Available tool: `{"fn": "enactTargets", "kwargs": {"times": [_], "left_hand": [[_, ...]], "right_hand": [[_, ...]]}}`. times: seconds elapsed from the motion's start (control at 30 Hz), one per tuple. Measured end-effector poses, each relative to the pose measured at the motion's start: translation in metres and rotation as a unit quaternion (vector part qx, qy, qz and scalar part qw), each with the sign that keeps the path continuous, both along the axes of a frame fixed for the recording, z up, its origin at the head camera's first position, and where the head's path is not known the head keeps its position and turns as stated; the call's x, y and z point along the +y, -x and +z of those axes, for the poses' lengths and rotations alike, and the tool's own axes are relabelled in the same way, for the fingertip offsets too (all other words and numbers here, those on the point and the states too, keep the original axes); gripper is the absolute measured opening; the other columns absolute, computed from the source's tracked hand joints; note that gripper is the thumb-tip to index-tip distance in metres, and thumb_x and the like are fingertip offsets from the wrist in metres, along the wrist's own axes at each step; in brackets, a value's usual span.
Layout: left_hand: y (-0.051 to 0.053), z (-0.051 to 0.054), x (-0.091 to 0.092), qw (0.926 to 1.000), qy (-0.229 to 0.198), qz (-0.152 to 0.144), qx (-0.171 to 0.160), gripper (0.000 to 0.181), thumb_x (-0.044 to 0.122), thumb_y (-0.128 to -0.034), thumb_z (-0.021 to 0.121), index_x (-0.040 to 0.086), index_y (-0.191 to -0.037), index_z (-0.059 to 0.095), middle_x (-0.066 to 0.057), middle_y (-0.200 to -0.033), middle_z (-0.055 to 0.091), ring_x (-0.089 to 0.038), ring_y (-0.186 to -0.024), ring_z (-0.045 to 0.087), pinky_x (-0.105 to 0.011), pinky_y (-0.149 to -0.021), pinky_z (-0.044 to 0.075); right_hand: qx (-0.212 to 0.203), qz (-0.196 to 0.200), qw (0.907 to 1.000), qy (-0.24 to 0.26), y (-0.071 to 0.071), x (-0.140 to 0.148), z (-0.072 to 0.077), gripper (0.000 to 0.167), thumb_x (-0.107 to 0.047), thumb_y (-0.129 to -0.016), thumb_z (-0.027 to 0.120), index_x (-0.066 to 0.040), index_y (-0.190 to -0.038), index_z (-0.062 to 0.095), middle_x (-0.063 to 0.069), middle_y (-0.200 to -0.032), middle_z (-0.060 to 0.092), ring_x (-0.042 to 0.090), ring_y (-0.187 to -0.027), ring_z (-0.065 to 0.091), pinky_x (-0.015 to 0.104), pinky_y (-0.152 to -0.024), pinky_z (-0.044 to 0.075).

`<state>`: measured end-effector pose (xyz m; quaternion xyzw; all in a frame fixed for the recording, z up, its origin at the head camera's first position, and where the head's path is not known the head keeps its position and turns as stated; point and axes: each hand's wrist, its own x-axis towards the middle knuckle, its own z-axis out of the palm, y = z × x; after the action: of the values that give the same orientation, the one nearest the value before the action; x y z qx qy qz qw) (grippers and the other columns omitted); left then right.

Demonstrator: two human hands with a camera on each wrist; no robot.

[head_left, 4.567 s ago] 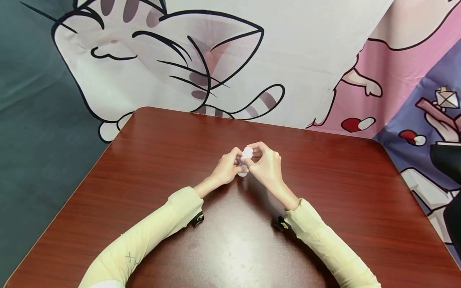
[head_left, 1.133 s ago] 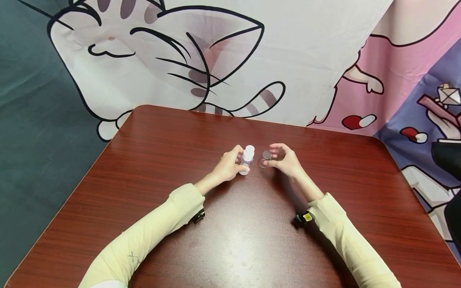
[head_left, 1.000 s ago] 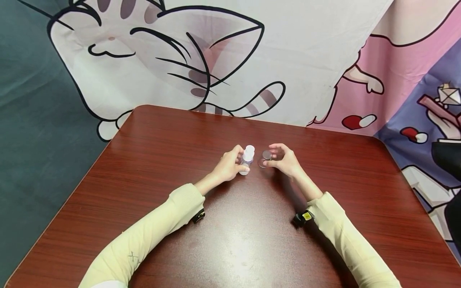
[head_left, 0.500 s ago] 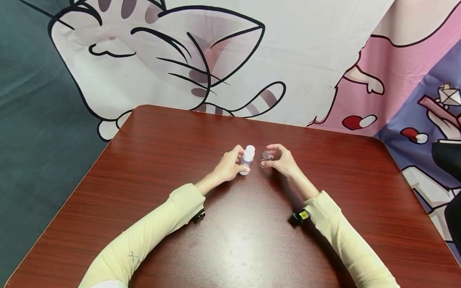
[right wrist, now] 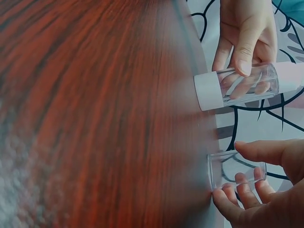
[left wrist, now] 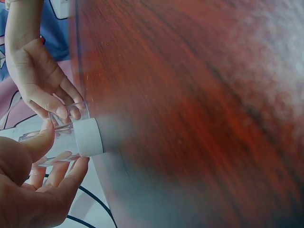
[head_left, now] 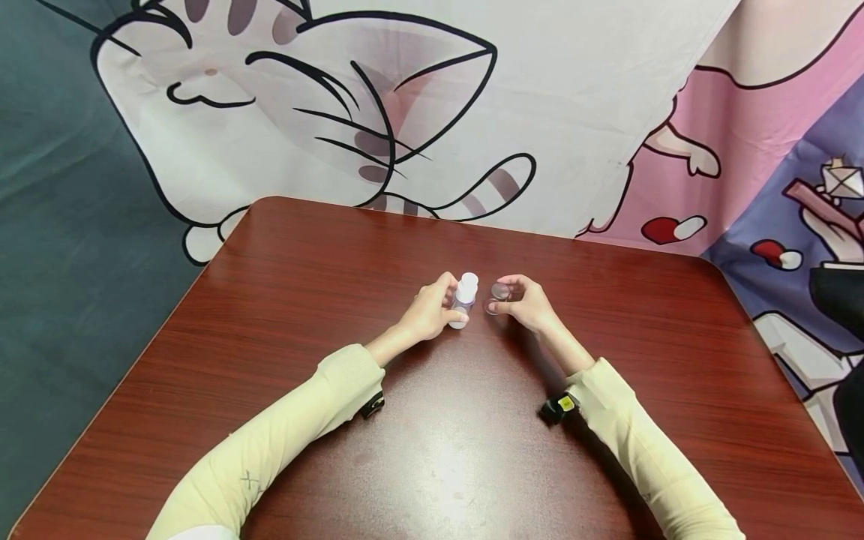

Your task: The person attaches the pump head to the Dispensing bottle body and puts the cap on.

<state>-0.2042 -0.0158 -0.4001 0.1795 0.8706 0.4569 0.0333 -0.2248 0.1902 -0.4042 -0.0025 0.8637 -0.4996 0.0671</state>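
My left hand [head_left: 427, 309] grips a small clear bottle [head_left: 460, 306] between thumb and fingers. The bottle stands upright on the table, with a white top [head_left: 467, 286] and a white base [left wrist: 89, 137]. Just to its right, my right hand [head_left: 532, 306] holds a clear, cup-like cap [head_left: 499, 291] between thumb and fingertips. In the right wrist view the cap [right wrist: 237, 170] touches or nearly touches the tabletop, apart from the bottle [right wrist: 247, 85]. Fingers show through the clear walls of both.
A reddish-brown wooden table [head_left: 304, 255] lies under both arms. Behind it hangs a cloth [head_left: 574, 112] printed with a cartoon cat. Small black devices [head_left: 559, 407] sit at both wrists. Something dark [head_left: 837, 300] stands at the far right edge.
My right hand has moved right from the bottle's top and now holds the clear cap beside it. In the last second its fingers drew slightly closer round the cap. The left hand stayed.
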Motion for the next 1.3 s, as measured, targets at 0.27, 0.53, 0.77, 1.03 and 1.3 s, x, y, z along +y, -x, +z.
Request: {"fn": "enactTargets", "kwargs": {"times": [0.27,0.53,0.77,1.03,1.3], "left_hand": [[-0.0003,-0.0004,-0.0001,1.0000,0.004,0.000,0.006,0.038,0.007,-0.0809,0.075,0.002,-0.107,0.048,-0.019,-0.104,0.068,-0.029,-0.097,0.067,-0.038,-0.085,0.053],[0.0003,-0.0012,-0.0001,1.0000,0.007,0.000,0.003,0.039,0.008,-0.0811,0.075,0.003,-0.108,0.048,-0.019,-0.105,0.067,-0.029,-0.098,0.066,-0.039,-0.086,0.053],[0.0004,-0.0010,0.0000,1.0000,0.004,0.000,-0.008,0.039,0.008,-0.0814,0.075,0.003,-0.109,0.048,-0.019,-0.107,0.067,-0.029,-0.100,0.066,-0.039,-0.087,0.052],[-0.0004,0.0010,-0.0008,0.9999,0.011,-0.004,-0.009,0.039,0.010,-0.0823,0.074,0.002,-0.110,0.048,-0.019,-0.109,0.067,-0.029,-0.101,0.066,-0.038,-0.087,0.053],[-0.0008,0.0011,-0.0006,0.9999,0.009,-0.002,-0.007,0.039,0.010,-0.0815,0.075,0.003,-0.109,0.048,-0.018,-0.106,0.068,-0.029,-0.099,0.066,-0.039,-0.086,0.053]], "right_hand": [[-0.002,-0.001,1.0000,0.002,-0.0004,-0.0014,0.0000,0.049,-0.003,-0.078,0.075,0.002,-0.121,0.054,0.012,-0.105,0.060,0.013,-0.090,0.053,0.022,-0.075,0.042],[-0.005,0.002,1.0000,0.006,-0.0012,-0.0022,0.0022,0.049,-0.007,-0.079,0.076,0.002,-0.121,0.054,0.010,-0.104,0.061,0.010,-0.088,0.054,0.021,-0.075,0.043],[-0.012,-0.012,0.9997,0.016,-0.0026,-0.0037,0.0038,0.048,-0.009,-0.078,0.076,-0.001,-0.122,0.057,0.006,-0.103,0.062,0.009,-0.088,0.055,0.020,-0.075,0.044],[-0.007,-0.016,0.9987,0.048,-0.0053,-0.0029,0.0050,0.045,-0.009,-0.076,0.077,-0.005,-0.118,0.061,0.000,-0.102,0.065,0.006,-0.084,0.058,0.019,-0.074,0.046],[-0.011,-0.011,0.9926,0.121,-0.0080,-0.0045,0.0072,0.045,-0.004,-0.078,0.074,-0.002,-0.121,0.059,-0.007,-0.096,0.065,0.003,-0.079,0.064,0.029,-0.075,0.056]]}}
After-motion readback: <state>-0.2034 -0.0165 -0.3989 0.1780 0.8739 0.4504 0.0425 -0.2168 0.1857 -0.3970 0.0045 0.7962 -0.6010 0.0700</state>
